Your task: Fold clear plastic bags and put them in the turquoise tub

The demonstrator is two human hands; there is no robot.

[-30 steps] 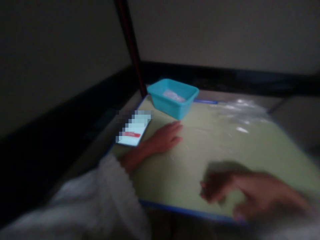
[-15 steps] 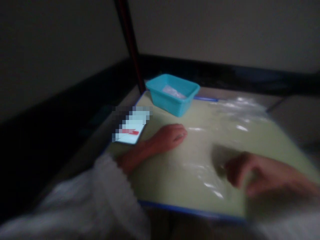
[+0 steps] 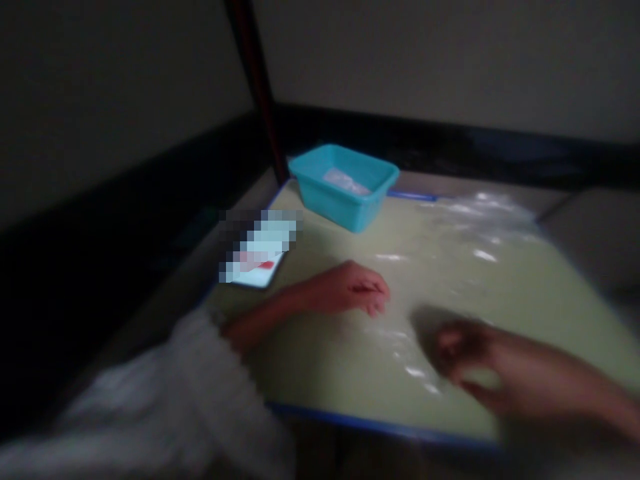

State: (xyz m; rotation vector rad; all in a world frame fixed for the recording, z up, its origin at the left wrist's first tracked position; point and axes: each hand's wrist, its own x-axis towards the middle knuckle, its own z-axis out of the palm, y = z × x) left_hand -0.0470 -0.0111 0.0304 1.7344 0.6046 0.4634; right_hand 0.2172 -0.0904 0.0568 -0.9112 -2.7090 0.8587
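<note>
Turquoise basin [image 3: 345, 200] stands beyond the left hand [image 3: 357, 290]; phone [image 3: 260, 253] lies near its wrist.

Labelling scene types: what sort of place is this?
Likely a dim room corner, perhaps at home: plain walls meet behind a blue-edged table with a lit phone on it.

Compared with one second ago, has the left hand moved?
Yes. Judged against the turquoise basin, the left hand has drawn back toward the near edge of the table and slightly right.
</note>
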